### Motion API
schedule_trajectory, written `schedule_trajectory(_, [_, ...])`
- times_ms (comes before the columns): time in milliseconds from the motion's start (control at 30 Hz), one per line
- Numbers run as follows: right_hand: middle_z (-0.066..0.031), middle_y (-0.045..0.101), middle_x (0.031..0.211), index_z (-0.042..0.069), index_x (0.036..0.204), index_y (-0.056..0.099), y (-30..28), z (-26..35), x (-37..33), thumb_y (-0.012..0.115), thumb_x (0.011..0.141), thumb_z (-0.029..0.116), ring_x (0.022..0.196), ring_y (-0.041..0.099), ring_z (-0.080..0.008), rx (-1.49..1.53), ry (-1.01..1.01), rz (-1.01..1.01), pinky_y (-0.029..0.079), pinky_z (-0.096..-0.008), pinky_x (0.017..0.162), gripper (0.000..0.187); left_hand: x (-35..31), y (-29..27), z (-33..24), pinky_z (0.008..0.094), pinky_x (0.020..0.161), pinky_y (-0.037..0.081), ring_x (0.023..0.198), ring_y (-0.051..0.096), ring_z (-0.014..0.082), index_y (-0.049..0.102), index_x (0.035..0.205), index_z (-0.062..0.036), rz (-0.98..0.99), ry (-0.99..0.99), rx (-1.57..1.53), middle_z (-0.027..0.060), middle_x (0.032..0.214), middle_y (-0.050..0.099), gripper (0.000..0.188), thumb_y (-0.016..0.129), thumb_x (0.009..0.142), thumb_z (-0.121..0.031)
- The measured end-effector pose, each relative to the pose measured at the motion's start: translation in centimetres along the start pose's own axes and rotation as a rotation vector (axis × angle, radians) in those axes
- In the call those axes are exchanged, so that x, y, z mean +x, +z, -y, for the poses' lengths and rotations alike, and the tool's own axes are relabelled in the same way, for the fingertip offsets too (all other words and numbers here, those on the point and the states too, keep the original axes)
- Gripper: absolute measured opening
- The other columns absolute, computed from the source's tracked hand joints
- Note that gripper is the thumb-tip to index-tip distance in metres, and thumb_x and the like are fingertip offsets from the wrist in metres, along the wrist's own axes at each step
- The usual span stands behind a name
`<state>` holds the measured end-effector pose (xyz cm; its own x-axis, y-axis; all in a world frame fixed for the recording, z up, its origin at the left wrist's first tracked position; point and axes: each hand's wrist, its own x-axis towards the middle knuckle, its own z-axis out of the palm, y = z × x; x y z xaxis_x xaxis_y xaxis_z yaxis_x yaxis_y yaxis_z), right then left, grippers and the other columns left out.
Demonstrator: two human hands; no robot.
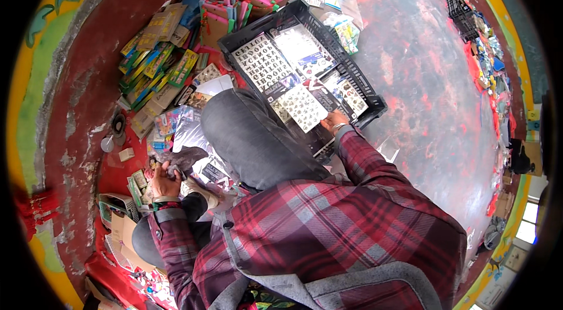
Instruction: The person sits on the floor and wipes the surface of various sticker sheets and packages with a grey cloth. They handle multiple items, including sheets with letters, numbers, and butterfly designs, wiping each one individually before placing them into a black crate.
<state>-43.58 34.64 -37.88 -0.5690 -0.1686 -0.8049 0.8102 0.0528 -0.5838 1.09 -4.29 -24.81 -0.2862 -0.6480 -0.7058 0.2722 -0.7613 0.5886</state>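
A person in a red plaid shirt sits on a worn red floor (422,75), seen from above, with one knee in grey trousers raised in the middle of the view. The right hand (335,121) reaches forward into a black plastic crate (305,14) just ahead of the knee. Its fingers close on the lower edge of a sticker sheet (302,107) with small pictures on a pale backing, which lies at the near end of the crate. Beside it in the crate lie a larger sheet of black letters (263,63) and several other sheets.

The left hand (164,178) is low on the person's left, near the floor, with its fingers curled around a dark grey cloth (186,158). Around that hand are small packets and cards. Further off, to the left of the crate, a heap of colourful flat packets (158,66) spreads over the floor toward the wall.
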Motion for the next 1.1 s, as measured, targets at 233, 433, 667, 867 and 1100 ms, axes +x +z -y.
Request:
schedule_trajectory(233, [-0.0027, 0.064, 0.100, 0.015, 0.115, 0.052, 4.0, -2.0, 2.0, 0.038, 0.092, 0.004, 0.085, 0.064, -0.0155, -0.101, 0.061, 0.011, 0.053, -0.0281, 0.065, 0.029, 3.9, -6.3, 1.7, 0.0376, 0.080, 0.044, 0.098, 0.049, 0.0181, 0.056, 0.109, -0.0090, 0.161, 0.136, 0.383, -0.0017, 0.109, 0.059, 0.031, 0.038, 0.096, -0.031])
schedule_trajectory(433, [-0.0063, 0.064, 0.099, 0.011, 0.113, 0.051, 6.6, -2.1, 3.6, 0.037, 0.092, 0.002, 0.085, 0.064, -0.0174, -0.108, 0.072, -0.018, 0.054, -0.0289, 0.064, 0.027, 2.8, -6.0, 2.3, 0.0392, 0.081, 0.044, 0.100, 0.048, 0.0197, 0.055, 0.107, -0.0100, 0.115, 0.113, 0.331, -0.0007, 0.113, 0.058, 0.029, 0.038, 0.096, -0.030])
schedule_trajectory(667, [-0.0166, 0.064, 0.096, -0.002, 0.110, 0.053, 5.2, -4.4, 9.7, 0.041, 0.090, 0.002, 0.082, 0.065, -0.0300, -0.470, 0.009, -0.018, 0.055, -0.0375, 0.065, 0.024, -0.2, -0.8, 1.9, 0.0376, 0.081, 0.045, 0.104, 0.046, 0.0181, 0.052, 0.107, -0.0132, -0.077, -0.052, 0.089, 0.0020, 0.115, 0.056, 0.022, 0.042, 0.094, -0.027])
schedule_trajectory(867, [-0.0206, 0.066, 0.087, -0.004, 0.091, 0.065, 2.2, -5.8, 13.0, 0.047, 0.085, 0.004, 0.084, 0.066, -0.0283, -0.234, 0.190, -0.084, 0.053, -0.0330, 0.070, 0.020, 0.4, -0.1, 2.2, 0.0392, 0.080, 0.044, 0.101, 0.047, 0.0190, 0.053, 0.099, -0.0170, -0.078, -0.049, 0.076, 0.0001, 0.110, 0.059, 0.015, 0.045, 0.093, -0.028])
schedule_trajectory(1100, [-0.0104, 0.066, 0.084, 0.005, 0.100, 0.064, 14.1, 7.3, -0.4, 0.051, 0.086, 0.022, 0.079, 0.065, -0.0238, -0.511, -0.486, 0.240, 0.051, -0.0322, 0.061, 0.025, -1.6, 1.2, -0.5, 0.0389, 0.080, 0.040, 0.101, 0.048, 0.0173, 0.057, 0.109, -0.0113, 0.111, 0.139, 0.061, 0.0016, 0.114, 0.058, 0.025, 0.051, 0.090, -0.027])
